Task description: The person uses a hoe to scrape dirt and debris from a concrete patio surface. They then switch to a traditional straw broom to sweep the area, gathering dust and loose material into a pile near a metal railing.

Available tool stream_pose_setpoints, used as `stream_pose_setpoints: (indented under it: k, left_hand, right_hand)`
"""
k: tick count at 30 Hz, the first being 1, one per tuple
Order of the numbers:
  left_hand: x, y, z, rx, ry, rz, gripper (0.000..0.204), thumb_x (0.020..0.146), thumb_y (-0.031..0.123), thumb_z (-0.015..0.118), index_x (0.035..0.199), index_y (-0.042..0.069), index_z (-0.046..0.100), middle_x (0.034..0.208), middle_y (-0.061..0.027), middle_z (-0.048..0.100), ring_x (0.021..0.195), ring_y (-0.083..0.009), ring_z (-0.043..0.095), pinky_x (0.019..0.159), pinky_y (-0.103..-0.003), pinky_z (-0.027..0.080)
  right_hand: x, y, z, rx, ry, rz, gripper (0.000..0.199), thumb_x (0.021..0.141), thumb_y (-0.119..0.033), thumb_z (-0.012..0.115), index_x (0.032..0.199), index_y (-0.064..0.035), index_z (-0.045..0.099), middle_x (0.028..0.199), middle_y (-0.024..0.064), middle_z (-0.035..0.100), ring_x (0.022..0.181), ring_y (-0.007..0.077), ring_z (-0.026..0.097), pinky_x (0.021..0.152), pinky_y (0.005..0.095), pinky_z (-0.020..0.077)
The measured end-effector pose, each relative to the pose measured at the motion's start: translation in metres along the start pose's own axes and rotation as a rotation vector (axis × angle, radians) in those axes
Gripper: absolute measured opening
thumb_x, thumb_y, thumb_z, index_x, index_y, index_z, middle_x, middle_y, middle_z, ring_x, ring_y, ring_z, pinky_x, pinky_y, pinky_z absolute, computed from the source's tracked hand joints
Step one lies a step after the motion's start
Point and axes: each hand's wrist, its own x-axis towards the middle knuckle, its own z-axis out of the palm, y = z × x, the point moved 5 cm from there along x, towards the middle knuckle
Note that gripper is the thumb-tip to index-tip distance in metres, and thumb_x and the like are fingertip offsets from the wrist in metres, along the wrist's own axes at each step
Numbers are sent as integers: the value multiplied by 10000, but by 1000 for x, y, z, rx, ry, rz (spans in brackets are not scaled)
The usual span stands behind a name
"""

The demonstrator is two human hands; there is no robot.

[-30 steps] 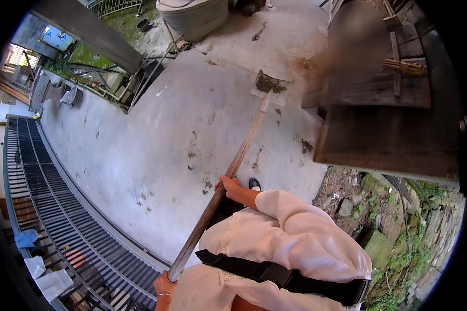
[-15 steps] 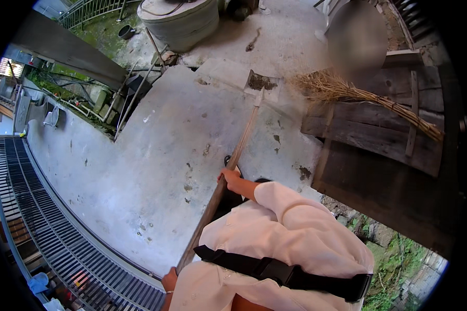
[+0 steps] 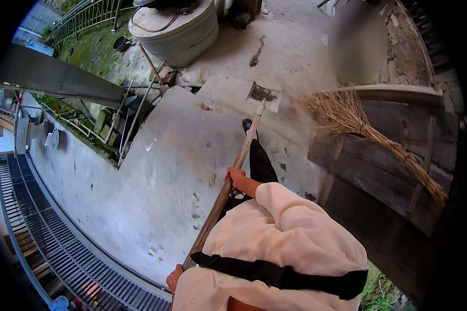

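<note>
I hold a long-handled shovel (image 3: pixel 248 140) by its wooden shaft, slanting away across the concrete. My right hand (image 3: pixel 236 177) wraps the shaft partway along. Lower down, my left hand (image 3: pixel 174 278) is closed at the near end of the shaft, partly cut off by my shirt. The pale, flat shovel blade (image 3: pixel 271 102) rests at the far end by a low step line, with dark dirt (image 3: pixel 262 94) on it. My black-clad leg (image 3: pixel 260 163) stretches forward beside the shaft, the shoe flat near the blade.
To the right a twig broom (image 3: pixel 368 127) lies across dark wooden boards (image 3: pixel 389 166). A round concrete tank (image 3: pixel 181 36) stands far left of the blade. Slatted metal railing (image 3: pixel 78 249) curves along the left side. Poles and pipes (image 3: pixel 135 124) border a mossy pit.
My foot has stepped forward, up beside the shovel shaft. The whole view has shifted, with the tank and boards lower in it. Both hands keep their hold.
</note>
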Motion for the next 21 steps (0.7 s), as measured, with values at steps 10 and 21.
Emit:
stream_pose_setpoints:
  k: [10,21]
  left_hand:
    - [56,202,-229,9,23,-29,335,613,279,638,858,87,513,675,-186,596,689,-362,596,613,-446,463]
    - [117,362,-408,2,213,161,285,589,217,651,760,38,509,607,-169,578,585,-359,577,564,-439,451]
  right_hand:
    - [100,-190,84,-55,43,100,86,624,19,539,619,38,455,533,166,494,443,308,522,441,423,475]
    - [182,-384,152,-22,-54,24,122,680,-19,531,577,-8,466,510,146,502,428,275,520,391,399,436]
